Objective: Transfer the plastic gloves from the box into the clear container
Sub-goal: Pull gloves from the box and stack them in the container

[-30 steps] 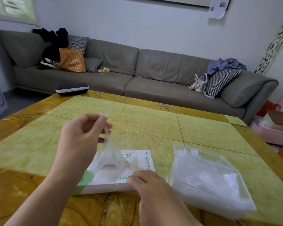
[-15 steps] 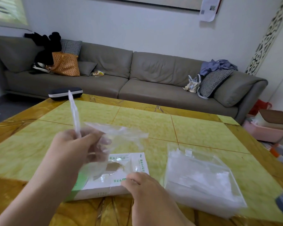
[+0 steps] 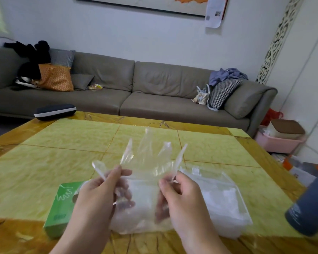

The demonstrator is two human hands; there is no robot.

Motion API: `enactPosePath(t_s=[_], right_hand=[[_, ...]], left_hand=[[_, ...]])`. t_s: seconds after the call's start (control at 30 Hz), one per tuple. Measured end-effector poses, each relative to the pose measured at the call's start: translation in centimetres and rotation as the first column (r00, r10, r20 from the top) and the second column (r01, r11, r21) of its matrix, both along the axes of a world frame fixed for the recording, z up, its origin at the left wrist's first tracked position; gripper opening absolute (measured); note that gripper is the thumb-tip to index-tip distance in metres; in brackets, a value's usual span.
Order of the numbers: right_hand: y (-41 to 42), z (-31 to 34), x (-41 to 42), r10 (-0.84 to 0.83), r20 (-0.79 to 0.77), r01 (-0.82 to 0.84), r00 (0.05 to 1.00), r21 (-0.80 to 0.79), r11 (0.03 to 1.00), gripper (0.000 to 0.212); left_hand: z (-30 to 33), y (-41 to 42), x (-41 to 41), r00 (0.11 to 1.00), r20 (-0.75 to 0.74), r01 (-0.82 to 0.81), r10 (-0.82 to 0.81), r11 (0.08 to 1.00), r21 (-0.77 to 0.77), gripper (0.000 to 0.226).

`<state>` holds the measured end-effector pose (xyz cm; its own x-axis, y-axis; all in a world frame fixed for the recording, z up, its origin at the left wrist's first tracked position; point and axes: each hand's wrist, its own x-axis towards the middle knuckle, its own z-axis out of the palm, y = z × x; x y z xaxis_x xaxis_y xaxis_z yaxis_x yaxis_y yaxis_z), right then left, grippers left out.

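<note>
A thin clear plastic glove (image 3: 147, 162) is spread in the air above the table, its fingers pointing up. My left hand (image 3: 101, 193) pinches its left edge and my right hand (image 3: 176, 195) pinches its right edge. Below and behind my left hand lies the green and white glove box (image 3: 61, 208), partly hidden by my hand and the glove. To the right lies the clear container (image 3: 226, 195), a flat transparent pouch with white gloves inside.
The yellow-green tabletop (image 3: 62, 153) has a brown wooden border. A dark case (image 3: 54, 111) sits at its far left edge. A dark blue cylinder (image 3: 310, 208) stands at the right edge. A grey sofa (image 3: 136, 96) runs behind the table.
The glove came fully out of the box. My right hand left the box and took the glove's right edge; both hands now hold it spread out, shifted right.
</note>
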<state>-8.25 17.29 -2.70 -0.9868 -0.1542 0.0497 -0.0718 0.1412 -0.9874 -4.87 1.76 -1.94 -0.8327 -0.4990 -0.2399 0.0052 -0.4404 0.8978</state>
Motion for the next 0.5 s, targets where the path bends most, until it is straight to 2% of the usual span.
enactPosePath(t_s=[0.07, 0.17, 0.2, 0.27, 0.33, 0.4, 0.5], right_hand=[[1.5, 0.6, -0.7, -0.011, 0.012, 0.011, 1.0, 0.013, 1.0, 0.017], [3.4, 1.4, -1.4, 0.063, 0.076, -0.066, 0.995, 0.048, 0.997, 0.017], [3.9, 1.5, -1.6, 0.082, 0.093, -0.089, 0.992, 0.077, 0.993, 0.017], [4.8, 1.7, -2.1, 0.106, 0.112, -0.121, 0.988, 0.132, 0.984, 0.019], [5.5, 2.1, -2.6, 0.082, 0.121, -0.092, 0.989, 0.076, 0.993, 0.02], [6.3, 2.5, -2.7, 0.078, 0.192, -0.063, 0.978, -0.084, 0.994, 0.022], [6.8, 2.9, -2.3, 0.204, 0.294, -0.144, 0.934, -0.213, 0.966, 0.029]], left_hand=[[-0.1, -0.6, 0.0, 1.0, 0.011, 0.014, -0.015, 1.0, 0.025, 0.037], [0.1, -0.5, -0.1, 0.958, 0.053, 0.282, -0.283, 0.959, 0.029, 0.054], [0.2, -0.2, 0.0, 0.925, 0.069, 0.374, -0.373, 0.928, 0.008, 0.055], [0.4, 0.4, 0.2, 0.9, 0.07, 0.435, -0.43, 0.897, -0.084, 0.04], [0.0, 1.0, 0.0, 0.94, 0.015, 0.341, -0.342, 0.931, -0.132, 0.023], [-0.1, 1.9, -0.3, 0.977, -0.074, 0.19, -0.202, 0.972, -0.139, 0.015], [0.3, 3.8, -0.5, 0.977, -0.199, 0.04, -0.08, 0.979, -0.199, 0.013]])
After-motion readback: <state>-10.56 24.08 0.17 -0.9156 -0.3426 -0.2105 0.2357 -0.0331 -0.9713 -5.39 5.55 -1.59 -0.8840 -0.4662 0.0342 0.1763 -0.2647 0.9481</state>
